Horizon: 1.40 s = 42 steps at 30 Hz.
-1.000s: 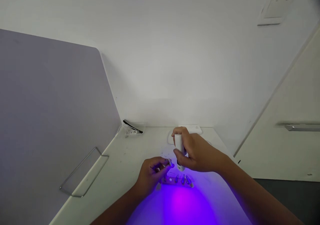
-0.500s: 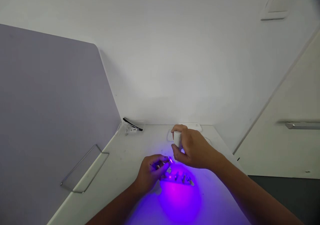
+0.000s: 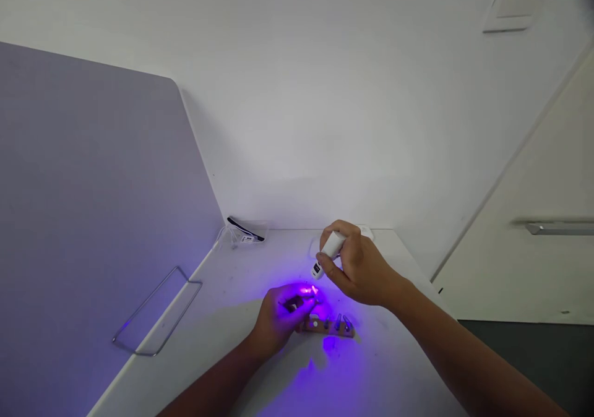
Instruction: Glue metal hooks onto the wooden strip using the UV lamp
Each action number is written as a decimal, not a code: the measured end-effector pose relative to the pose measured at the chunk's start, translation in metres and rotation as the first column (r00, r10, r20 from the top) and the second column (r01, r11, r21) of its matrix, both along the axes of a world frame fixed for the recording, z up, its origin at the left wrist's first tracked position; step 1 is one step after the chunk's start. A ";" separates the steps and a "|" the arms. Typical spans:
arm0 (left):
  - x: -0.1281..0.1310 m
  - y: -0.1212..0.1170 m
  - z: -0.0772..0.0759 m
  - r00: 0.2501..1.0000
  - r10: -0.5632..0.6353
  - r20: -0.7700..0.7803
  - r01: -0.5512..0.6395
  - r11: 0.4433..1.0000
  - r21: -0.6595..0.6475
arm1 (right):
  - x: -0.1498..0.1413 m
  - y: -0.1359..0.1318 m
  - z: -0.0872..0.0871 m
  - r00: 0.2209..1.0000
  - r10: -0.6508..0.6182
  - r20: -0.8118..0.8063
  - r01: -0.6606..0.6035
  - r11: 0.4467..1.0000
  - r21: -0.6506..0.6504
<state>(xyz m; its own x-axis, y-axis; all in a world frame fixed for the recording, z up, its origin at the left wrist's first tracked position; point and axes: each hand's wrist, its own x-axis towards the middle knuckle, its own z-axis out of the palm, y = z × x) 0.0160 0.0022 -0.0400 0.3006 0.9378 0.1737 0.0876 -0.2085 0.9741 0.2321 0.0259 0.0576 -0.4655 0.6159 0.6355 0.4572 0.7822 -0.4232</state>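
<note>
My right hand [image 3: 357,268] is wrapped round a small white handheld UV lamp [image 3: 333,245], tilted so that its lower end with a dark display points down and left. Violet light falls from it onto my left hand [image 3: 281,315]. The left thumb and fingertips are closed in a pinch on a small thin piece [image 3: 314,290] that glows pink in the light; its exact kind is too small to tell. Just below these fingers lies a narrow brown strip [image 3: 331,328] with several small upright pegs or tips [image 3: 338,322]. My left hand partly hides the strip's left end.
A clear plastic packet [image 3: 248,231] with a black strip lies at the back left, beside white cords. A white item [image 3: 365,231] sits behind my right hand. A bent metal wire handle [image 3: 158,312] juts over the table's left side. Walls close off the back.
The lamp has tilted, its lower end swinging left toward my left fingertips. The violet glow has moved from the table and strip onto the left hand, which stays nearly still.
</note>
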 end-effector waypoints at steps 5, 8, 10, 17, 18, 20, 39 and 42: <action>0.000 0.001 -0.002 1.000 0.000 0.001 0.000 1.000 -0.005 | 0.010 -0.002 0.007 0.989 0.136 0.066 -0.124 0.979 -0.159; 0.001 0.001 -0.004 0.999 0.030 0.016 -0.030 1.000 0.004 | 0.008 -0.006 0.012 0.982 0.163 0.100 -0.138 0.965 -0.223; 0.001 0.000 -0.002 0.999 0.039 0.011 -0.039 0.999 -0.001 | 0.004 -0.010 0.013 0.975 0.198 0.100 -0.168 0.954 -0.250; 0.003 -0.002 0.005 0.999 0.037 -0.020 -0.037 0.999 -0.016 | -0.007 -0.006 0.001 0.993 0.116 0.014 -0.113 0.985 -0.129; 0.003 -0.001 0.004 1.000 0.024 -0.015 -0.024 1.000 -0.003 | -0.006 -0.004 -0.001 0.995 0.095 -0.004 -0.095 0.990 -0.104; 0.001 0.000 0.003 1.000 0.000 -0.011 0.000 1.000 0.015 | -0.002 -0.001 -0.002 0.997 0.075 -0.014 -0.075 0.994 -0.081; 0.001 0.001 0.002 1.000 0.026 -0.016 -0.026 1.000 0.015 | 0.001 0.001 0.000 0.990 -0.069 0.120 0.064 0.997 0.046; 0.001 0.001 0.004 1.000 0.011 -0.014 -0.011 1.000 0.013 | 0.008 -0.001 0.006 0.977 -0.025 0.210 0.024 1.000 0.010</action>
<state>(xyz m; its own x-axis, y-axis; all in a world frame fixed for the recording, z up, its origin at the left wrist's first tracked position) 0.0171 0.0035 -0.0365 0.2927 0.9388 0.1817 0.1033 -0.2199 0.9700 0.2404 0.0252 0.0635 -0.5739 0.6245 0.5297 0.5545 0.7724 -0.3098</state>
